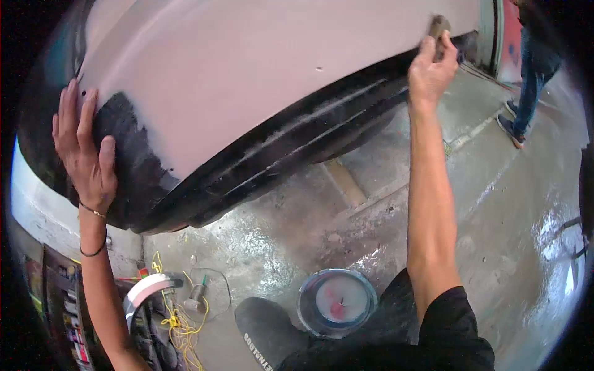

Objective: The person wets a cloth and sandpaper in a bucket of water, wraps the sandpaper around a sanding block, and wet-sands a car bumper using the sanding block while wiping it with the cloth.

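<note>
A car body panel [247, 68] coated in matte pink primer fills the upper middle of the head view, with a black patch at its lower left corner. My left hand [86, 148] rests on the dark area at the panel's left edge, fingers spread. At the upper right, my right hand [433, 71] grips a small grey-brown sanding block [440, 26] against the panel near its lower edge. Below the primer runs a black sill [278, 133] with worn streaks.
A bucket [301, 303] of cloudy water with something pinkish in it stands on the wet concrete floor [495, 216] by my legs. Yellow cord [179, 331] lies tangled at lower left, near a shelf [68, 309]. Another person's legs [529, 86] are at upper right.
</note>
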### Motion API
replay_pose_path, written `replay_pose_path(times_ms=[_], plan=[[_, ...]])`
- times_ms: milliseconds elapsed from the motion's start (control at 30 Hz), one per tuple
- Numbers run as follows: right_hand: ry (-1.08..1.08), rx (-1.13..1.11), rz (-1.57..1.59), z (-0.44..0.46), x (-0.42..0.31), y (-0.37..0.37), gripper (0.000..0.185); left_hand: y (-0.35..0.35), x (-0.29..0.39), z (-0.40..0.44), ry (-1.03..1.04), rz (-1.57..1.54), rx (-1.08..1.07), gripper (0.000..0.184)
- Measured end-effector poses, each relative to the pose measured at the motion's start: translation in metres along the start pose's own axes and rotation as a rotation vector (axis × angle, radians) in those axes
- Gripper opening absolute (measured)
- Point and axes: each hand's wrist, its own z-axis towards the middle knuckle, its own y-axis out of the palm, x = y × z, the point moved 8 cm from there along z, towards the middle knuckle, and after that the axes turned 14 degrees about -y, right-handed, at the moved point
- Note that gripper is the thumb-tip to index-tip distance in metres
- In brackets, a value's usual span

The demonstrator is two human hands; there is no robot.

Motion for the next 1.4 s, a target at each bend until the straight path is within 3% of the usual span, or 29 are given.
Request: replay_pose_path(times_ms=[100,133,200,267,333,367,467,533,567,633,667,900,1000,1100,1300,1400], plan=[[-0.047,-0.059,-0.215,-0.036,-0.13,0.023,0.045,0.0,-0.006,-0.003,-0.038,-0.014,-0.014,0.058],[0.009,-0.051,-0.093,-0.072,-0.202,0.036,0.043,-0.002,-0.01,-0.004,-0.049,-0.012,-0.024,0.057],[-0.216,-0.108,0.153,-0.152,-0.324,0.061,0.043,-0.003,-0.014,-0.008,-0.084,0.002,-0.036,0.056],[-0.367,-0.392,0.201,-0.19,-0.384,0.074,0.049,-0.012,-0.011,-0.007,-0.008,-0.103,-0.005,0.053],[-0.491,-0.379,0.184,-0.162,-0.353,0.065,0.049,-0.016,-0.036,-0.025,-0.08,0.014,-0.169,0.061],[-0.537,-0.33,0.147,-0.138,-0.332,0.059,0.049,-0.021,-0.054,-0.039,-0.105,0.047,-0.152,0.061],[-0.348,-0.214,0.016,-0.061,-0.244,0.055,0.047,-0.02,-0.091,-0.071,-0.157,0.106,-0.066,0.059],[-0.251,-0.189,-0.102,-0.064,-0.25,0.058,0.049,-0.017,-0.09,-0.075,-0.175,0.115,0.01,0.059],[-0.205,-0.169,0.056,-0.094,-0.271,0.066,0.05,-0.021,-0.088,-0.073,-0.233,0.076,-0.031,0.058],[-0.327,-0.256,0.151,-0.167,-0.341,0.073,0.047,-0.017,-0.087,-0.076,-0.296,0.076,-0.003,0.057],[-0.488,-0.365,0.076,-0.192,-0.373,0.072,0.043,-0.015,-0.086,-0.078,-0.319,0.074,0.005,0.057],[-0.548,-0.282,0.019,-0.072,-0.379,0.119,0.051,-0.009,-0.087,-0.083,-0.302,0.174,0.068,0.054],[-0.499,-0.3,-0.02,-0.112,-0.381,0.108,0.052,-0.009,-0.082,-0.083,-0.328,0.174,0.109,0.053],[-0.494,-0.405,0.081,-0.192,-0.375,0.069,0.051,-0.019,-0.083,-0.08,-0.388,0.109,-0.011,0.053],[-0.584,-0.285,0.009,-0.061,-0.398,0.129,0.05,-0.017,-0.083,-0.08,-0.381,0.094,-0.016,0.054],[-0.552,-0.206,0.029,-0.057,-0.4,0.134,0.053,-0.015,-0.089,-0.083,-0.326,0.105,0.023,0.052]])
